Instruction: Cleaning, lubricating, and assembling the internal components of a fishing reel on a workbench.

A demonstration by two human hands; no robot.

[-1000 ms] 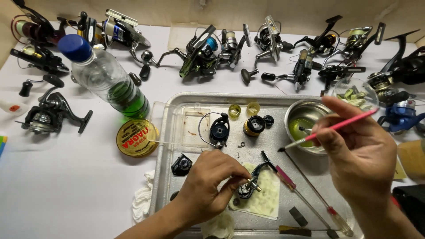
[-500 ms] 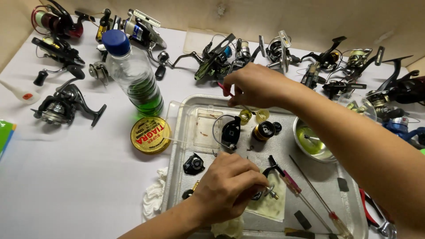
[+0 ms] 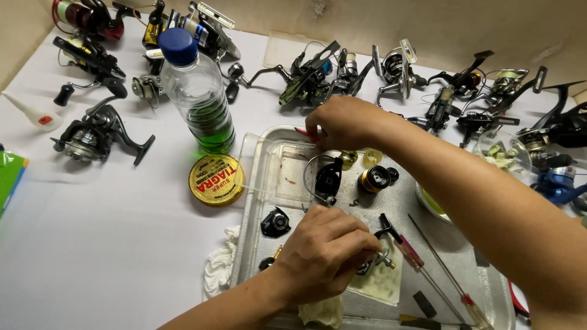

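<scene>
Two hands (image 3: 327, 253), one metal tray (image 3: 257, 183), one bottle (image 3: 199, 98)

A reel repair workbench: fishing reels (image 3: 92, 134) crowd round a parts tray (image 3: 257, 183).

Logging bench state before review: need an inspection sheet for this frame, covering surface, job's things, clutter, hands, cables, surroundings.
Surface: white table; metal tray sits on it.
Job's things: small metal reel part in the left hand, over a stained paper pad; pink tool in the right hand at the tray's far edge.
Clutter: in the tray, a reel rotor, gold spool, black side cover, screwdrivers. Beside it, a round yellow tin, bottle of green liquid, crumpled tissue.
Hands: left closed on the part; right closed on the tool.
Cables: nothing seen.
Surroundings: many spinning reels along the far and left edges; tan wall behind.
</scene>
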